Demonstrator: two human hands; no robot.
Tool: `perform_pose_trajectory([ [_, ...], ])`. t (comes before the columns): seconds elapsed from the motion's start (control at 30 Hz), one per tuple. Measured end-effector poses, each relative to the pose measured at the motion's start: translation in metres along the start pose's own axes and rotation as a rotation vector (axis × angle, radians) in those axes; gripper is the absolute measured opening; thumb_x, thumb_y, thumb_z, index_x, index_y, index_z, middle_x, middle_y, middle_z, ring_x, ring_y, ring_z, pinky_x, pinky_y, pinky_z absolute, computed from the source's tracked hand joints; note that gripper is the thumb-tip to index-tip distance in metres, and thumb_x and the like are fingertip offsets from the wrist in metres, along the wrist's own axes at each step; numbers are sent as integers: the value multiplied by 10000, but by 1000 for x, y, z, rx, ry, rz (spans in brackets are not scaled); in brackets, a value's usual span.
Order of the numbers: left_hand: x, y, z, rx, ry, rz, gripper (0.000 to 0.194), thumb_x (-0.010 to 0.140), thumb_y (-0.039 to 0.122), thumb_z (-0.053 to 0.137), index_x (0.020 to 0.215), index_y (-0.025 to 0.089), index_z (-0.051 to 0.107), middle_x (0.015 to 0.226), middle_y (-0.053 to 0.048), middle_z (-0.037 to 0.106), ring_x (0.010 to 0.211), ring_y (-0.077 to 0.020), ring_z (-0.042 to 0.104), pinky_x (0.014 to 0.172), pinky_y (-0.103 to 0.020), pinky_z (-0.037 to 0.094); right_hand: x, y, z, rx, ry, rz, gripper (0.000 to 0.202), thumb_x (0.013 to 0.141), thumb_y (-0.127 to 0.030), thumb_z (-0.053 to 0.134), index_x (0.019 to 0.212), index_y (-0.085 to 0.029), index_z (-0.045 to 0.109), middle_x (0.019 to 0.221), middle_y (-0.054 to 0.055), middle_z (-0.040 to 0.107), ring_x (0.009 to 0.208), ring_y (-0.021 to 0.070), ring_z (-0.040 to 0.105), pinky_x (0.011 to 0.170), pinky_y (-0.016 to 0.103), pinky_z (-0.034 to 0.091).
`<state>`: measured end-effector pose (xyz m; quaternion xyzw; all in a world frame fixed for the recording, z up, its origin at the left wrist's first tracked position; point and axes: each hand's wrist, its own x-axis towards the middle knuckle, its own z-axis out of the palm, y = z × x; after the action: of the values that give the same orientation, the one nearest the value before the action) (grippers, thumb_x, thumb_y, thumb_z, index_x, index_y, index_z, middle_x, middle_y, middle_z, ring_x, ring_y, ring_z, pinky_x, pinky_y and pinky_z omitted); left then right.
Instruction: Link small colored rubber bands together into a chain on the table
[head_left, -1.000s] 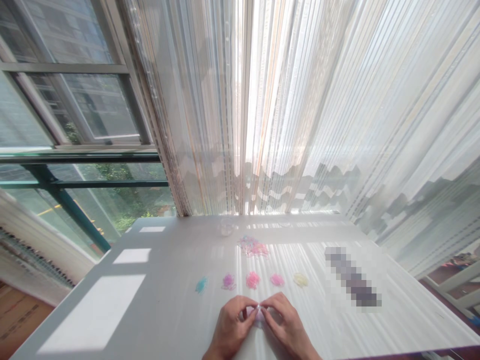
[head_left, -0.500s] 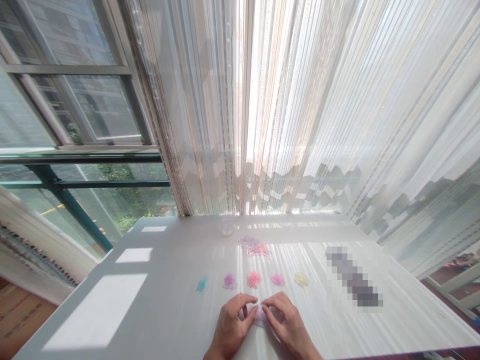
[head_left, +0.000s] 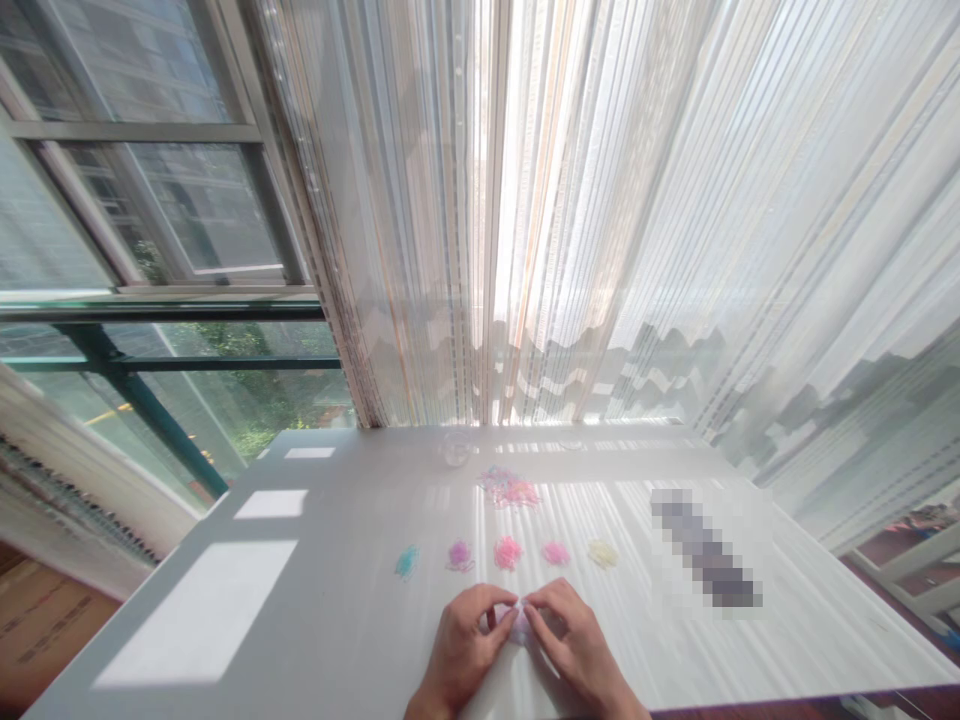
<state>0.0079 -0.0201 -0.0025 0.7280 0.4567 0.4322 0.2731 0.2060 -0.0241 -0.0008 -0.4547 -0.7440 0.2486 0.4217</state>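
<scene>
At the table's near side my left hand (head_left: 474, 640) and my right hand (head_left: 562, 632) meet fingertip to fingertip. Each has thumb and forefinger pinched together. What lies between the tips is too small to make out. Right under them is a pale purple pile (head_left: 520, 630) of thin loops that look like small rubber bands, partly hidden by the fingers. Beyond the hands runs a row of similar piles: turquoise (head_left: 407, 562), purple (head_left: 460, 556), coral pink (head_left: 508, 552), pink (head_left: 556, 552) and pale yellow (head_left: 602, 554).
A larger mixed-colour pile (head_left: 510, 487) lies behind the row. Further back stands a small clear round container (head_left: 455, 450). A blurred-out dark object (head_left: 706, 548) is on the right of the white table (head_left: 360, 640). Curtains (head_left: 420, 250) hang at the far edge.
The view has shifted very slightly. Both hands stay pinched over the pale purple pile, with fingertips a little closer together. The piles have not moved on the table.
</scene>
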Motion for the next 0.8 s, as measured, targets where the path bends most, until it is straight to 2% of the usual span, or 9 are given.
perform_pose_trajectory([
  [0.13,0,0,0,-10,4,11,140,902,233,702,1034,229,751,903,-16,781,664,-124,671,642,-205,552,0,-1,0,-7,11,-4,221,1009,-332,575,937,-216,749,855,66,715,823,220,668,750,325,532],
  [0.37,0,3,-1,21,-1,24,73,919,254,690,945,226,753,813,-9,759,651,-134,654,622,-208,533,1,-2,-1,-23,16,-17,210,1005,-313,576,926,-221,749,837,63,713,809,220,667,737,324,531],
  [0.8,2,7,-2,29,8,34,108,939,280,659,926,221,749,811,-12,762,641,-129,659,630,-213,540,2,-4,-2,-23,25,-29,204,1003,-307,573,923,-226,743,828,57,712,793,212,668,726,310,523],
])
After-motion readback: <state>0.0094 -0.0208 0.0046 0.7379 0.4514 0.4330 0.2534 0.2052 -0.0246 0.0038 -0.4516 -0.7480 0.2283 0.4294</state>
